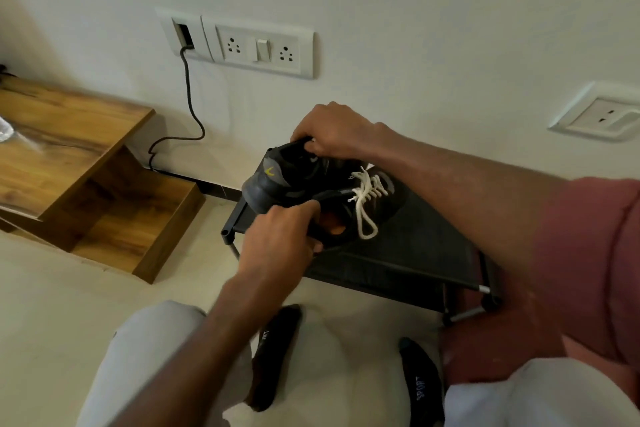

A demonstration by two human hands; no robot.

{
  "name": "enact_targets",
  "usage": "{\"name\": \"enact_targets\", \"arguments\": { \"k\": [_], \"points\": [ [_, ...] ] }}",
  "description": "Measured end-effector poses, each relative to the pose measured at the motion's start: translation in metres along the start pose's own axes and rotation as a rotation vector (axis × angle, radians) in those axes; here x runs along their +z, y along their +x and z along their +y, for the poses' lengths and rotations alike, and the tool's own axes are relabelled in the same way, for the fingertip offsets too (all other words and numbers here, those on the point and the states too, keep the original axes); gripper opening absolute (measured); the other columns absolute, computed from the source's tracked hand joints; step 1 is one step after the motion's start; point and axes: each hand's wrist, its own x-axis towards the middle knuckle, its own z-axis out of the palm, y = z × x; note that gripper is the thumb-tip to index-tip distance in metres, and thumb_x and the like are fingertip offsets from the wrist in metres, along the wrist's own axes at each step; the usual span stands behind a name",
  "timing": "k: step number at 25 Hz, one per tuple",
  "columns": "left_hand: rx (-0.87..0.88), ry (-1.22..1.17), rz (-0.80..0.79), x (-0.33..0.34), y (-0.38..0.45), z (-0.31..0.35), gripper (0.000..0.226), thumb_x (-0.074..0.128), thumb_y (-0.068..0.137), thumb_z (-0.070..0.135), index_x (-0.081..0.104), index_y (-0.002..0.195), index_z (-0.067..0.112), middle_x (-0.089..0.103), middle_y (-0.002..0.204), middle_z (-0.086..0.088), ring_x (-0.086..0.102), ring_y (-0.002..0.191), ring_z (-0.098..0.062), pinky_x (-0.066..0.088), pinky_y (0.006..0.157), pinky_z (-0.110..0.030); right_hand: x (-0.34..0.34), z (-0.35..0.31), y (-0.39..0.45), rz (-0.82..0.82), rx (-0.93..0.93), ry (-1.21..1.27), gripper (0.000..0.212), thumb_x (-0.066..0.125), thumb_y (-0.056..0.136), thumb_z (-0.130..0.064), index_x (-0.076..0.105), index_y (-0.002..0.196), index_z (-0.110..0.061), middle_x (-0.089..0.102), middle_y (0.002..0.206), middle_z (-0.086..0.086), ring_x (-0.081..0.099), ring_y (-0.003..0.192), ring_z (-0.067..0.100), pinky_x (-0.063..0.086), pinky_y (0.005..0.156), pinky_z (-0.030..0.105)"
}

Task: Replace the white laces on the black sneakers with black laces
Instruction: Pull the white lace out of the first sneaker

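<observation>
Behind both hands (pixel 280 236), black sneakers (pixel 277 180), heels partly hidden

Sneakers (pixel 304 184): I see the pair side by side above the rack (pixel 408 253), heels toward the left.
Hands: left hand (pixel 280 239) on the nearer sneaker's collar; right hand (pixel 332 130) on the farther one's.
Rack: against the wall (pixel 415 11), right of the wooden shelf unit (pixel 69 156).
Sockets (pixel 258 47): on the wall, behind and above the sneakers.
Feet (pixel 275 357): on the floor (pixel 52 288) before the rack.

Both arms reach forward, left hand (pixel 282 236) and right hand (pixel 332 130) each curled in a grip.
</observation>
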Motion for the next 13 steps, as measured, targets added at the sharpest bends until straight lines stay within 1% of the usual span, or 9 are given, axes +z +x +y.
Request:
{"name": "enact_targets", "arguments": {
  "k": [2, 3, 4, 5, 7, 9, 11, 13],
  "points": [
    [0.065, 0.145, -0.008, -0.027, -0.002, -0.008, 0.028, 0.071, 0.094, 0.022, 0.057, 0.117, 0.031, 0.056, 0.085, 0.011, 0.063, 0.083, -0.016, 0.054, 0.074, -0.037, -0.022, 0.004, -0.024, 0.032, 0.091, -0.081, 0.03, 0.061, 0.084, -0.021, 0.078, 0.108, -0.025, 0.074, 0.094, 0.001, 0.067, 0.085, 0.026, 0.056, 0.075, 0.04],
    [0.109, 0.198, -0.023, -0.04, 0.003, -0.009, 0.024, 0.069, 0.096, 0.02, 0.058, 0.116, 0.029, 0.056, 0.085, 0.01, 0.061, 0.08, -0.015, 0.053, 0.072, -0.035, -0.03, 0.006, -0.038, 0.044, 0.157, -0.116, 0.022, 0.061, 0.081, -0.019, 0.077, 0.097, -0.019, 0.069, 0.083, 0.004, 0.064, 0.076, 0.028, 0.054, 0.068, 0.037],
    [0.157, 0.239, -0.04, -0.053, 0.012, -0.01, 0.022, 0.068, 0.097, 0.019, 0.06, 0.116, 0.027, 0.058, 0.086, 0.01, 0.059, 0.077, -0.013, 0.051, 0.072, -0.032, -0.035, 0.009, -0.053, 0.052, 0.238, -0.133, 0.012, 0.062, 0.079, -0.017, 0.071, 0.086, -0.014, 0.061, 0.074, 0.005, 0.061, 0.069, 0.028, 0.051, 0.062, 0.034],
    [0.22, 0.279, -0.057, -0.067, 0.024, -0.011, 0.021, 0.067, 0.098, 0.018, 0.062, 0.116, 0.027, 0.061, 0.087, 0.01, 0.06, 0.077, -0.01, 0.052, 0.075, -0.03, -0.039, 0.012, -0.068, 0.057, 0.31, -0.127, 0.004, 0.063, 0.078, -0.015, 0.064, 0.077, -0.012, 0.055, 0.068, 0.005, 0.058, 0.064, 0.028, 0.047, 0.059, 0.032],
    [0.382, 0.361, -0.097, -0.089, 0.058, -0.013, 0.022, 0.069, 0.096, 0.016, 0.068, 0.115, 0.026, 0.07, 0.089, 0.01, 0.065, 0.078, -0.007, 0.057, 0.081, -0.032, -0.034, 0.018, -0.098, 0.062, 0.468, -0.057, 0.018, 0.065, 0.079, -0.015, 0.051, 0.069, -0.012, 0.049, 0.068, 0.005, 0.053, 0.06, 0.027, 0.041, 0.055, 0.03],
    [0.521, 0.461, -0.197, -0.096, 0.1, -0.009, 0.025, 0.071, 0.094, 0.014, 0.071, 0.115, 0.027, 0.075, 0.091, 0.009, 0.07, 0.083, -0.007, 0.055, 0.083, -0.032, -0.017, 0.027, -0.122, 0.097, 0.615, 0.066, 0.025, 0.065, 0.082, -0.016, 0.045, 0.068, -0.013, 0.051, 0.071, 0.007, 0.05, 0.059, 0.024, 0.036, 0.054, 0.029],
    [0.635, 0.563, -0.263, -0.092, 0.145, 0.002, 0.03, 0.07, 0.093, 0.007, 0.073, 0.114, 0.028, 0.076, 0.09, 0.009, 0.07, 0.082, -0.009, 0.051, 0.079, -0.03, 0.003, 0.038, -0.136, 0.119, 0.742, 0.158, 0.024, 0.065, 0.085, -0.018, 0.046, 0.071, -0.013, 0.056, 0.076, 0.008, 0.052, 0.062, 0.023, 0.04, 0.057, 0.03],
    [0.716, 0.634, -0.267, -0.08, 0.187, 0.012, 0.038, 0.066, 0.089, -0.002, 0.074, 0.11, 0.03, 0.076, 0.085, 0.01, 0.07, 0.08, -0.013, 0.046, 0.073, -0.027, 0.023, 0.052, -0.137, 0.113, 0.829, 0.198, 0.023, 0.065, 0.087, -0.023, 0.048, 0.075, -0.013, 0.06, 0.081, 0.009, 0.055, 0.067, 0.024, 0.046, 0.062, 0.032]
  ]
}}
